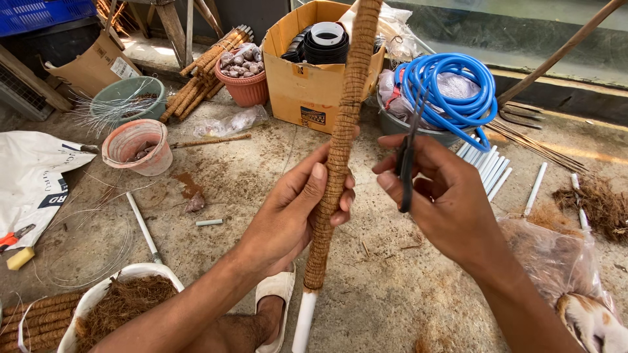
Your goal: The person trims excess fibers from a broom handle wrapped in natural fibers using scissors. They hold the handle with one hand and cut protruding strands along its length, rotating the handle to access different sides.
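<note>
Left hand [294, 209] fingers grip coir-wrapped pole [340, 137] (top cut off); right hand [438, 196] fingers hold scissors [407, 157].

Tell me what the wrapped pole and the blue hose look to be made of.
Wrapped pole, held in the left hand: coarse brown fibre cord, probably coir, wound tightly with a rough matte look; its bare white end suggests a smooth plastic pipe core. Blue hose: glossy, flexible plastic or rubber, judging by its coiled shape and sheen.

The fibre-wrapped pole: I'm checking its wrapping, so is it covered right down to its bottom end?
No, the brown fibre on the pole in the left hand stops short, leaving a bare white pipe end.
</note>
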